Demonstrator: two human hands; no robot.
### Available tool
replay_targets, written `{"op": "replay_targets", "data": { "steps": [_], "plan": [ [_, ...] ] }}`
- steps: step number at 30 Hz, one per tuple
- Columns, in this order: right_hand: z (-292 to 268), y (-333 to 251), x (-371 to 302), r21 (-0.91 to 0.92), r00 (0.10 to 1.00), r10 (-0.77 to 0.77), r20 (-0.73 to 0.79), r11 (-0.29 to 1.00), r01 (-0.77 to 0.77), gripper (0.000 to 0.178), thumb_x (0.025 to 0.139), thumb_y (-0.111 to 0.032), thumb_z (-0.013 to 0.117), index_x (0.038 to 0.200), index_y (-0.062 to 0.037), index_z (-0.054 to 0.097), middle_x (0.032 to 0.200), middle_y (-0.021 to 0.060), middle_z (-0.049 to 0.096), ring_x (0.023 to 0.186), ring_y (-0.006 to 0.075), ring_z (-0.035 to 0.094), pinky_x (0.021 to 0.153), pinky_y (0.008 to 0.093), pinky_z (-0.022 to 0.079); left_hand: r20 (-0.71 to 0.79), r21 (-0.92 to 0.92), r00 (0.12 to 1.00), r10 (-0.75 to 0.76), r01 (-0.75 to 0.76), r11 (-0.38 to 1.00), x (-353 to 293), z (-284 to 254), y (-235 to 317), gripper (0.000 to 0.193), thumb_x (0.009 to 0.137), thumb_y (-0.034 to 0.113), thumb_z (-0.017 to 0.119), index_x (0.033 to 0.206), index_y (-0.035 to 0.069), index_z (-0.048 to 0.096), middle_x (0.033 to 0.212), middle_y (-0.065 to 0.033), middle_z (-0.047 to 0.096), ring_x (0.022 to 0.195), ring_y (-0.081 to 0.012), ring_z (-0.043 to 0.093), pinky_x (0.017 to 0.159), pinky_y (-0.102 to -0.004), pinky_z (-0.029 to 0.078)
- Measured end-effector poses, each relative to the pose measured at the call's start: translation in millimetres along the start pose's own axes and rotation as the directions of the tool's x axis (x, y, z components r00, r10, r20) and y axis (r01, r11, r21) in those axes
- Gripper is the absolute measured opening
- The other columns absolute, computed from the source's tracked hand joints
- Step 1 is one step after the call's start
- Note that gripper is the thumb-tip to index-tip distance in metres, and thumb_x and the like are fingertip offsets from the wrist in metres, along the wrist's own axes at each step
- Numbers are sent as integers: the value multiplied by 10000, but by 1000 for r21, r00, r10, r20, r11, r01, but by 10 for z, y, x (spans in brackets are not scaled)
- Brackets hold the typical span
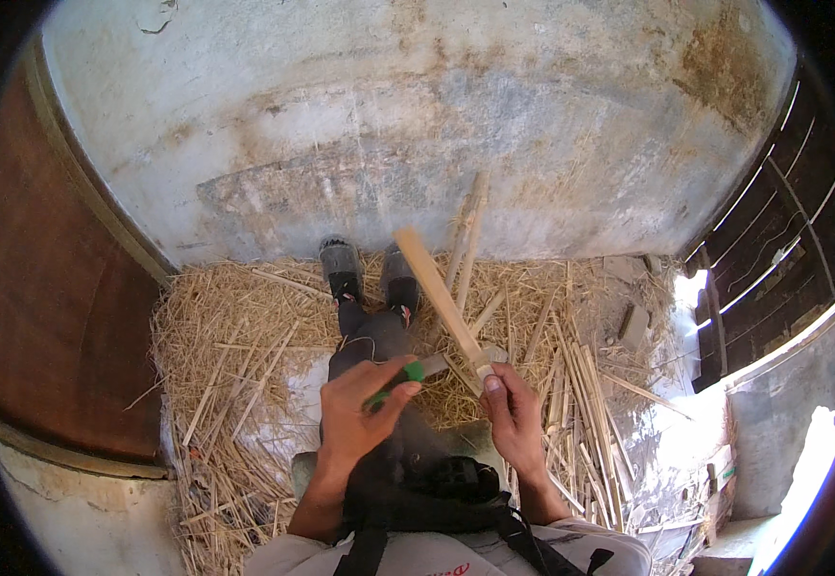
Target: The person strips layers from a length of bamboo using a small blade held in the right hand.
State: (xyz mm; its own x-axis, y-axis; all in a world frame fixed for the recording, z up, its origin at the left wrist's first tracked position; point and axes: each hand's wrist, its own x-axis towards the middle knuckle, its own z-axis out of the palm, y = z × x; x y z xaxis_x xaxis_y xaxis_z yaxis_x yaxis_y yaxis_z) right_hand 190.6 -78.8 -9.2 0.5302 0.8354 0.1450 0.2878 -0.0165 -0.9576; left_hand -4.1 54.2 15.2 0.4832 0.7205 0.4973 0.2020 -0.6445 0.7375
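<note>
My left hand (360, 408) is closed around the green handle of a knife (434, 365). Its short metal blade points right, close to the lower part of a flat wooden strip; whether it touches the wood I cannot tell. The pale strip (439, 296), perhaps split bamboo, is gripped at its lower end by my right hand (513, 415), thumb on top. From there it slants up and to the left, toward the wall. Both hands are in front of my body, above my dark-trousered legs.
Straw and shavings (235, 317) cover much of the floor. Many thin split sticks (585, 413) lie in a pile at my right. Longer poles (468, 230) lean on the stained wall (369, 125) ahead. A brick-like block (633, 326) lies right; a brown panel (62, 288) stands left.
</note>
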Motion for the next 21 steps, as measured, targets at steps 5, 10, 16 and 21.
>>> {"op": "replay_targets", "data": {
  "steps": [5,10,16,21],
  "plan": [
    [32,-51,-25,-104,996,-73,57,991,79,214,1119,-150,549,1195,8,672,760,35,596,684,104,562,633,293,462,45,31,998,43,-44,999,-45,97,26,348,883,162,885,1212,76,813,873,-109,766,665,-176,682,576,-324,501],
    [49,-108,-38,-149,996,-93,7,984,93,190,1075,-115,597,1195,-3,693,712,140,614,593,227,618,598,353,486,49,70,997,61,-64,996,-46,125,8,351,880,169,890,1208,71,812,880,-105,770,650,-179,678,568,-334,511],
    [64,-115,-42,-235,988,-149,-48,963,133,185,1043,-92,637,1186,2,707,721,211,634,569,323,671,579,390,510,48,100,999,5,-10,995,-52,143,94,344,882,175,889,1198,62,813,877,-111,770,660,-189,696,574,-336,519],
    [62,-98,-47,-229,989,-143,-45,965,129,187,1039,-89,645,1180,16,709,746,218,653,574,322,676,586,384,519,43,73,999,21,-24,997,-66,148,55,344,884,177,888,1201,67,814,844,-106,756,638,-196,677,572,-347,515]
  ]
}}
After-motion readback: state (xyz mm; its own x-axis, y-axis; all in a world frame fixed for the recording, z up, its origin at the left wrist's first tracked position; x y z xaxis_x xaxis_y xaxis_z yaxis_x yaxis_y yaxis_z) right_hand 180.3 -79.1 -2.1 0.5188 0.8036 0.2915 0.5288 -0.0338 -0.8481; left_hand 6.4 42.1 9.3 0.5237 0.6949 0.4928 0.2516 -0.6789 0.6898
